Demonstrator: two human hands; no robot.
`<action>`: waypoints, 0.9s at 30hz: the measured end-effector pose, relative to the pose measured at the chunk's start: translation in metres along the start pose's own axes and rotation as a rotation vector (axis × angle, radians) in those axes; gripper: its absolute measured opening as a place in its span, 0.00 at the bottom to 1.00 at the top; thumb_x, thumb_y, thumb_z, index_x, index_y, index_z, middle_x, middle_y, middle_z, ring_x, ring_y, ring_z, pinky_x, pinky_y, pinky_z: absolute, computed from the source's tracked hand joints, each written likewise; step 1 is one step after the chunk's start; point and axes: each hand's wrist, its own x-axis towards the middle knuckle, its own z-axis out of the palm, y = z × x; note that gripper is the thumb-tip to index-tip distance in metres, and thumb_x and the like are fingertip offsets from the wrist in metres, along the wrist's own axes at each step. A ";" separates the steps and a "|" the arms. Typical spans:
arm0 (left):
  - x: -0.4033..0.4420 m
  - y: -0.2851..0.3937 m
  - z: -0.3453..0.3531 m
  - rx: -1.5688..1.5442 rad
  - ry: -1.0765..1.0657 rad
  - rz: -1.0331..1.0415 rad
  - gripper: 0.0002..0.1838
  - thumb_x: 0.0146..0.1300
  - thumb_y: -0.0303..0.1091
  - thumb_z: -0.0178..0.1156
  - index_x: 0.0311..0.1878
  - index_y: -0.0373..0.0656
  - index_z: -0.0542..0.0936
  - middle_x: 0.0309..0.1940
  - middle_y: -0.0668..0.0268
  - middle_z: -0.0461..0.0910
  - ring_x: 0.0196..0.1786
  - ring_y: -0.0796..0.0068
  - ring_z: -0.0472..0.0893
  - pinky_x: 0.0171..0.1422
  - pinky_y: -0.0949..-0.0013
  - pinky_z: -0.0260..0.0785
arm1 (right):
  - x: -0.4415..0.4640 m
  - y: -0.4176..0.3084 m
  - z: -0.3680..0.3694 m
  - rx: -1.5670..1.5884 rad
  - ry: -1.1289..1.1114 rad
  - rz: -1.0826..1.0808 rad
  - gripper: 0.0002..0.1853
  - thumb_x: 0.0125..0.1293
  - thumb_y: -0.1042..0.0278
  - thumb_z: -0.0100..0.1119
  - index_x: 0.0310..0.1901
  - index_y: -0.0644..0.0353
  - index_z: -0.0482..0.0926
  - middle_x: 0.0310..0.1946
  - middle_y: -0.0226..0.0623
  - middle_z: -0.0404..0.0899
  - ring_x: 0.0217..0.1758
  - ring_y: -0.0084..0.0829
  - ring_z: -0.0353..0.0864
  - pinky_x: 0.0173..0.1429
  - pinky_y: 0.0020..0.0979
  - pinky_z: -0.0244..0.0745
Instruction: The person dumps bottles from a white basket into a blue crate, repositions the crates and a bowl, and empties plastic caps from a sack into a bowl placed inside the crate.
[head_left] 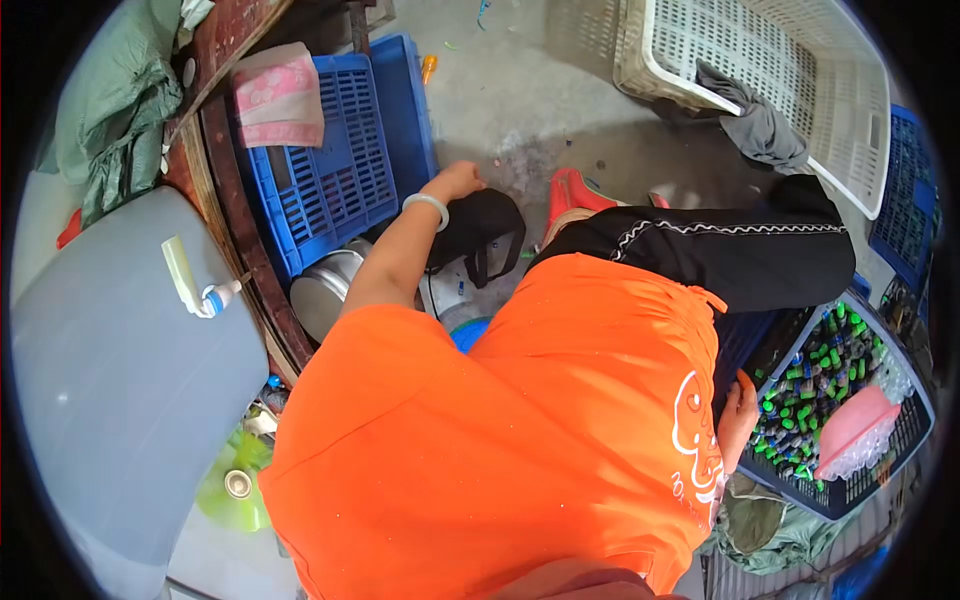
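My left hand [457, 181], with a pale bangle [427, 208] at the wrist, is closed at the top edge of a black bag [485, 225]. The bag has a hanging strap and is near the floor, beside the blue crates. My right hand [738, 415] rests low by my hip, fingers stretched along the near side of a dark blue crate [905, 455], with nothing visible in it. This crate holds several small green-capped pieces [820, 360] and a pink scoop-like bowl [857, 425] over clear pieces.
A blue slatted crate [335, 160] with a pink towel [280, 95] stands left of the bag, near a round metal lid [318, 300]. A white basket [740, 60] holds a grey cloth [765, 130]. A grey chair back [130, 370] and a green fan [228, 487] are at the left.
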 end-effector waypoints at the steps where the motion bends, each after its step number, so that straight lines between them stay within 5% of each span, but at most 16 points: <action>1: -0.002 -0.006 0.006 -0.008 -0.007 -0.005 0.12 0.54 0.37 0.63 0.33 0.37 0.79 0.28 0.56 0.81 0.31 0.61 0.81 0.37 0.62 0.72 | 0.005 -0.011 -0.003 -0.024 -0.008 -0.047 0.13 0.66 0.72 0.47 0.50 0.62 0.75 0.37 0.43 0.80 0.39 0.33 0.78 0.43 0.30 0.72; 4: -0.017 -0.031 0.035 0.176 -0.058 -0.174 0.19 0.53 0.44 0.64 0.39 0.37 0.81 0.41 0.51 0.80 0.49 0.53 0.78 0.53 0.58 0.70 | 0.017 -0.034 -0.004 -0.068 -0.031 -0.139 0.13 0.65 0.73 0.47 0.50 0.63 0.75 0.40 0.46 0.80 0.42 0.39 0.79 0.46 0.32 0.71; 9: -0.026 -0.029 0.074 0.178 0.053 -0.187 0.21 0.52 0.45 0.64 0.41 0.35 0.81 0.44 0.50 0.79 0.51 0.53 0.77 0.55 0.58 0.69 | 0.030 -0.046 -0.003 -0.119 -0.081 -0.123 0.13 0.65 0.72 0.48 0.50 0.62 0.75 0.44 0.47 0.79 0.46 0.45 0.78 0.48 0.34 0.71; 11: -0.021 -0.007 0.086 0.208 -0.211 -0.118 0.26 0.55 0.52 0.61 0.48 0.38 0.78 0.49 0.49 0.76 0.53 0.51 0.75 0.57 0.57 0.67 | 0.029 -0.048 -0.004 -0.130 -0.079 -0.126 0.13 0.65 0.72 0.48 0.50 0.62 0.75 0.44 0.48 0.78 0.46 0.46 0.78 0.47 0.35 0.71; 13: -0.027 0.028 0.092 0.036 -0.440 -0.248 0.31 0.59 0.57 0.55 0.53 0.38 0.74 0.48 0.51 0.78 0.49 0.59 0.78 0.50 0.63 0.70 | 0.028 -0.050 -0.006 -0.140 -0.071 -0.117 0.13 0.64 0.72 0.48 0.49 0.61 0.75 0.43 0.48 0.78 0.46 0.46 0.78 0.47 0.35 0.71; 15: -0.031 0.028 0.138 -0.536 -0.513 -0.447 0.35 0.62 0.59 0.50 0.63 0.40 0.66 0.59 0.54 0.70 0.57 0.64 0.73 0.57 0.63 0.65 | 0.024 -0.050 -0.008 -0.141 -0.046 -0.105 0.13 0.64 0.72 0.49 0.49 0.61 0.76 0.43 0.47 0.78 0.45 0.47 0.77 0.47 0.35 0.72; 18: -0.061 0.063 0.147 -0.976 -0.459 -0.415 0.25 0.63 0.51 0.46 0.54 0.41 0.69 0.51 0.56 0.73 0.51 0.63 0.74 0.55 0.62 0.66 | 0.013 -0.045 -0.013 -0.132 0.060 -0.132 0.12 0.63 0.72 0.49 0.47 0.60 0.76 0.42 0.45 0.78 0.43 0.47 0.77 0.45 0.37 0.72; 24: -0.068 0.060 0.092 -1.094 -0.019 -0.150 0.14 0.64 0.38 0.40 0.37 0.42 0.74 0.33 0.60 0.77 0.39 0.62 0.74 0.49 0.58 0.68 | -0.007 -0.022 -0.025 -0.058 0.237 -0.030 0.12 0.62 0.73 0.50 0.47 0.61 0.76 0.41 0.44 0.78 0.43 0.46 0.78 0.46 0.37 0.72; 27: -0.041 0.025 0.077 -1.708 -0.265 -0.225 0.11 0.64 0.39 0.43 0.32 0.45 0.71 0.19 0.66 0.65 0.29 0.68 0.67 0.42 0.63 0.67 | -0.026 -0.006 -0.032 0.020 0.348 -0.037 0.12 0.62 0.72 0.51 0.46 0.61 0.77 0.40 0.45 0.78 0.42 0.47 0.78 0.45 0.37 0.72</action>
